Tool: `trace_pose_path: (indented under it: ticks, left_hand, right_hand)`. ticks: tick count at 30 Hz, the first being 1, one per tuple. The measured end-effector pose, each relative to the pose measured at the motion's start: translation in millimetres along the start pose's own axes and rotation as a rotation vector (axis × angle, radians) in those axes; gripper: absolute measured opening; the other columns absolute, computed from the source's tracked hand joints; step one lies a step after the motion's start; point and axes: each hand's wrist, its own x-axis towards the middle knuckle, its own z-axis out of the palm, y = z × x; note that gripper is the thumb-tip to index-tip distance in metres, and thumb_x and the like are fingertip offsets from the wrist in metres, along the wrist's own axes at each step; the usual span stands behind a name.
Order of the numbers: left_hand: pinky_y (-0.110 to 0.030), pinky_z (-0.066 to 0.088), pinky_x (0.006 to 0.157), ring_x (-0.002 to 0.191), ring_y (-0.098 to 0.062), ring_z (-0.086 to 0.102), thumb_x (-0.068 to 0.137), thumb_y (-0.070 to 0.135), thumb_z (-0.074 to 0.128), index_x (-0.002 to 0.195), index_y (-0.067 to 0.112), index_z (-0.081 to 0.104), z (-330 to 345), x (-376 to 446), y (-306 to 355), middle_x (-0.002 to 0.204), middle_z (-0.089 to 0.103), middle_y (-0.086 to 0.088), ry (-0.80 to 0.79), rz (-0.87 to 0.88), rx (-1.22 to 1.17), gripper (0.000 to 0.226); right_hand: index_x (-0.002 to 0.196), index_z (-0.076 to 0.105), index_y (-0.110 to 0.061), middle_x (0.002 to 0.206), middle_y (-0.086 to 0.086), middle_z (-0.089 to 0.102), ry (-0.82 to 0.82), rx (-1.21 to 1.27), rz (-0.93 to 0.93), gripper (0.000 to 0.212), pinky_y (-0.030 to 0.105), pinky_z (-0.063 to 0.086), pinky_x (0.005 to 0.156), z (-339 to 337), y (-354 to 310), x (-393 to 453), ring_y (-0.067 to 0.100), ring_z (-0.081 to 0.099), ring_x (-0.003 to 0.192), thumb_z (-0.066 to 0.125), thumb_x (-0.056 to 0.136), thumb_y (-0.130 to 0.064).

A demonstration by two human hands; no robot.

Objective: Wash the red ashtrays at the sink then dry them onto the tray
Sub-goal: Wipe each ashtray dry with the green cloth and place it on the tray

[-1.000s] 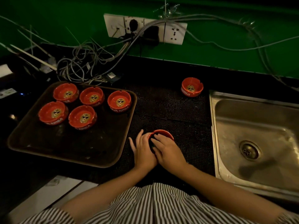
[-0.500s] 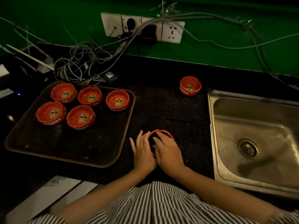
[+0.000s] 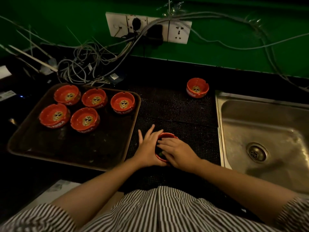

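Observation:
A red ashtray (image 3: 167, 135) sits on the black mat in front of me, mostly covered by my hands. My left hand (image 3: 148, 147) holds its left side, fingers spread and pointing away, thumb wrapped round the near rim. My right hand (image 3: 179, 151) lies across the bowl from the right, its straight fingers pressing inside on something dark with a green speck. Several red ashtrays (image 3: 85, 119) with a gold emblem stand upright on the brown tray (image 3: 70, 153) at the left. One more red ashtray (image 3: 197, 88) stands alone on the mat near the sink (image 3: 274, 118).
The steel sink with its drain (image 3: 256, 152) fills the right side. A tangle of grey cables (image 3: 80, 67) lies behind the tray, below a wall socket strip (image 3: 148, 27) on the green wall. The near half of the tray holds nothing.
My right fingers have slid further left across the ashtray bowl, and my left fingers have spread a little. The ashtray stays in the same spot on the mat.

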Motion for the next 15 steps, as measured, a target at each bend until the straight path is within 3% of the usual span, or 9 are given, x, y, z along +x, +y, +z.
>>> trace_pose_path:
  ticks: [2,4,7,9,12,15]
  left_hand:
    - [-0.050,-0.027,0.112,0.150,-0.015,-0.011,0.066,0.066,0.062,0.153,0.013,0.018,20,-17,15,0.156,0.016,0.008,0.142,-0.136,0.019,0.110]
    - [-0.055,-0.021,0.115,0.151,-0.017,-0.007,0.083,0.047,0.044,0.150,0.012,0.024,35,-26,28,0.158,0.021,0.003,0.281,-0.247,0.018,0.079]
    - [-0.061,-0.009,0.117,0.150,-0.012,0.007,0.087,0.038,0.031,0.141,0.014,0.038,38,-22,33,0.151,0.038,-0.002,0.384,-0.305,-0.007,0.059]
    - [-0.059,-0.010,0.117,0.148,-0.012,0.015,0.079,0.049,0.046,0.136,0.013,0.044,32,-17,22,0.144,0.045,0.000,0.352,-0.233,-0.014,0.067]
    - [-0.059,-0.002,0.119,0.144,-0.009,0.018,0.052,0.065,0.076,0.136,0.011,0.046,12,-3,-4,0.141,0.048,-0.002,0.143,-0.023,-0.091,0.104]
    - [-0.050,-0.009,0.120,0.148,-0.010,0.012,0.044,0.071,0.079,0.140,0.014,0.042,-14,19,-17,0.145,0.045,0.002,-0.081,0.118,-0.057,0.118]
  right_hand:
    - [0.125,0.064,-0.016,0.130,0.000,0.061,0.131,-0.004,0.189,0.038,0.037,0.041,0.107,11,-20,-2,0.017,0.052,0.124,0.046,0.095,-0.029]
    - [0.124,0.065,-0.016,0.127,0.000,0.063,0.208,-0.028,0.341,0.041,0.035,0.040,0.107,19,-39,0,0.017,0.055,0.122,0.041,0.095,-0.031]
    - [0.122,0.066,-0.016,0.125,0.001,0.065,0.240,-0.031,0.372,0.042,0.034,0.041,0.105,21,-45,3,0.018,0.056,0.120,0.039,0.096,-0.033]
    - [0.122,0.067,-0.017,0.127,-0.001,0.064,0.190,0.001,0.272,0.039,0.036,0.043,0.105,17,-34,1,0.018,0.055,0.122,0.043,0.096,-0.033]
    - [0.124,0.066,-0.018,0.130,-0.002,0.062,0.030,0.025,0.017,0.036,0.034,0.039,0.108,3,-8,-1,0.017,0.051,0.125,0.047,0.096,-0.032]
    - [0.127,0.064,-0.015,0.134,0.000,0.059,-0.127,0.061,-0.159,0.037,0.030,0.033,0.112,-13,11,7,0.018,0.045,0.131,0.048,0.098,-0.031]
